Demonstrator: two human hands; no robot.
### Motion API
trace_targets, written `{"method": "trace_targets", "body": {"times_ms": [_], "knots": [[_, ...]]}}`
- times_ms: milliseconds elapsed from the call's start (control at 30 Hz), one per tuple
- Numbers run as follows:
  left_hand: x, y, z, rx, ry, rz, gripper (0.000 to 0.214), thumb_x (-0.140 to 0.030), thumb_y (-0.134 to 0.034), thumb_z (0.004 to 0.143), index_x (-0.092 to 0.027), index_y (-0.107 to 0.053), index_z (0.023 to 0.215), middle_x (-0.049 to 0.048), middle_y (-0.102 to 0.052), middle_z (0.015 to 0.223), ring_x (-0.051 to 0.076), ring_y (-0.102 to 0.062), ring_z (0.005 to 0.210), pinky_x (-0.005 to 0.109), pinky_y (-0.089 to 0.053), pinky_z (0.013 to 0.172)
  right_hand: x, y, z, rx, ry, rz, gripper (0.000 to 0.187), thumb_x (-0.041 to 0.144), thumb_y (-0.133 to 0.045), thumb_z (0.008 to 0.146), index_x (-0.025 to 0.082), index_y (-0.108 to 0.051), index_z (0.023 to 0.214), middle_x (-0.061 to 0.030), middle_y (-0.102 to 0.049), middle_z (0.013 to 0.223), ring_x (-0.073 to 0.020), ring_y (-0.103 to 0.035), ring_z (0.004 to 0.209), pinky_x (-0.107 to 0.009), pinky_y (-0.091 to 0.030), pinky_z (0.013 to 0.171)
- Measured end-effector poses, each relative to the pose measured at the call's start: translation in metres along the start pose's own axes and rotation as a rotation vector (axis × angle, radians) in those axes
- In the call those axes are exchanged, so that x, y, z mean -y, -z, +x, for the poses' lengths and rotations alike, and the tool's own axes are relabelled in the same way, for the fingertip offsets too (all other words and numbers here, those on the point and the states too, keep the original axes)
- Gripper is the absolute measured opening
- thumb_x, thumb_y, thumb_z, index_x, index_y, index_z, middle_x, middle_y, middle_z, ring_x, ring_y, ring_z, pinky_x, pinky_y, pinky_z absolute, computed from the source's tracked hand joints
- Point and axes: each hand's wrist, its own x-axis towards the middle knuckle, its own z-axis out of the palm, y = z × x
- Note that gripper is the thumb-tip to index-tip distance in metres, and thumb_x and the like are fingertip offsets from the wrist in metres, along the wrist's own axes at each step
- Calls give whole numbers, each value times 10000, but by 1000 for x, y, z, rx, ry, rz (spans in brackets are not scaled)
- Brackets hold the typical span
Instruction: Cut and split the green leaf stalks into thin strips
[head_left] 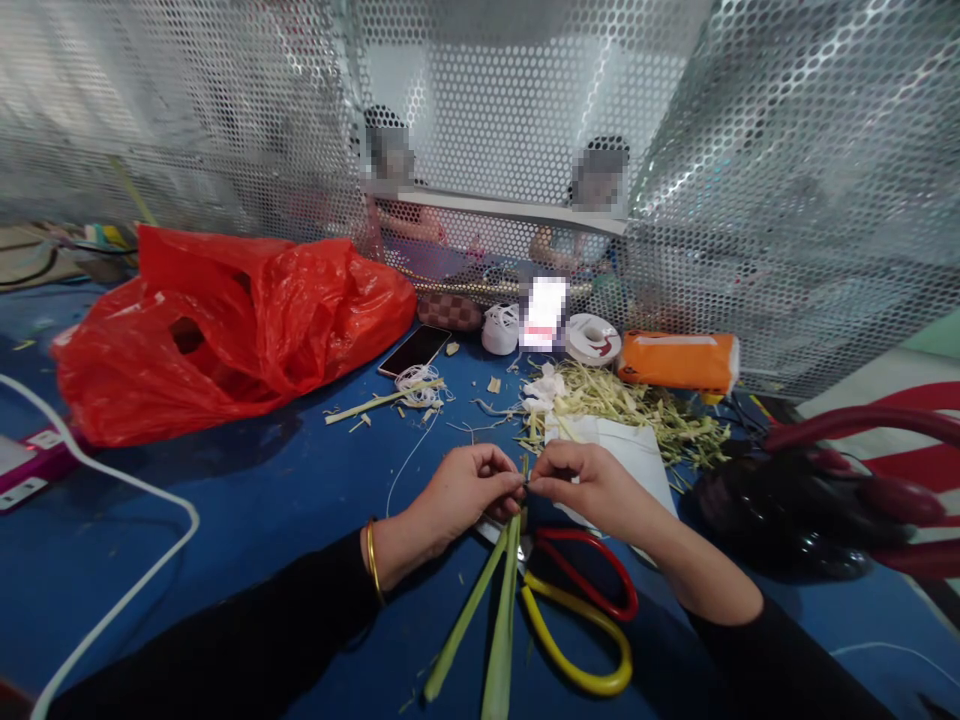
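Note:
My left hand (469, 492) and my right hand (581, 482) meet above the blue table (262, 490), both pinched on the top ends of long green leaf strips (502, 610). The strips run from my fingertips down toward me. A thin white thread (409, 455) trails from near my left hand back to a loose coil. Scissors with red and yellow handles (581, 610) lie on the table under my right wrist. A gold bangle circles my left wrist.
A red plastic bag (225, 320) lies at the left, a phone (414, 350) beside it. Leaf scraps (637, 405), white paper (637, 450), tape rolls (592, 338) and an orange pack (679, 360) sit ahead. A dark bag (795, 510) is at the right. Two people sit behind the perforated screen.

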Motion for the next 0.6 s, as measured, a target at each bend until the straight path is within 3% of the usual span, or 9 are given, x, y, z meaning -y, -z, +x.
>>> {"method": "trace_targets", "body": {"times_ms": [267, 367, 433, 500, 600], "knots": [[-7, 1, -3, -45, 44, 50, 142, -188, -704, 660, -143, -571, 684, -4, -634, 528, 70, -541, 425, 166, -414, 451, 6, 0, -3, 107, 52, -17, 126, 139, -596, 775, 179, -644, 667, 12, -558, 691, -123, -519, 648, -255, -396, 615], [-7, 2, -3, -41, 18, 82, 140, -183, -705, 648, -145, -574, 682, -13, -626, 518, 71, -533, 427, 163, -400, 446, 3, -1, 0, 101, -81, 74, 118, 219, -596, 775, 173, -616, 669, 14, -544, 641, -123, -514, 595, -263, -402, 581], [-7, 3, -2, -37, -16, 96, 135, -179, -702, 641, -145, -577, 677, -12, -625, 520, 76, -539, 441, 168, -400, 453, 2, -3, 2, 26, -238, 245, 111, 292, -595, 773, 181, -592, 765, 28, -541, 613, -124, -529, 548, -264, -421, 540], [-8, 4, -1, -27, -60, 107, 133, -173, -704, 628, -141, -582, 668, -7, -626, 525, 87, -555, 471, 176, -408, 470, 3, -7, 3, -50, -369, 444, 219, 337, -614, 752, 195, -559, 909, 38, -559, 622, -135, -569, 540, -262, -445, 514], [-8, 5, 0, -2, -110, 124, 133, -169, -708, 614, -138, -587, 658, -6, -628, 534, 95, -568, 496, 186, -418, 491, 6, -16, 4, -57, -410, 644, 324, 357, -655, 708, 196, -546, 967, 31, -600, 655, -133, -601, 557, -243, -444, 504]]}}
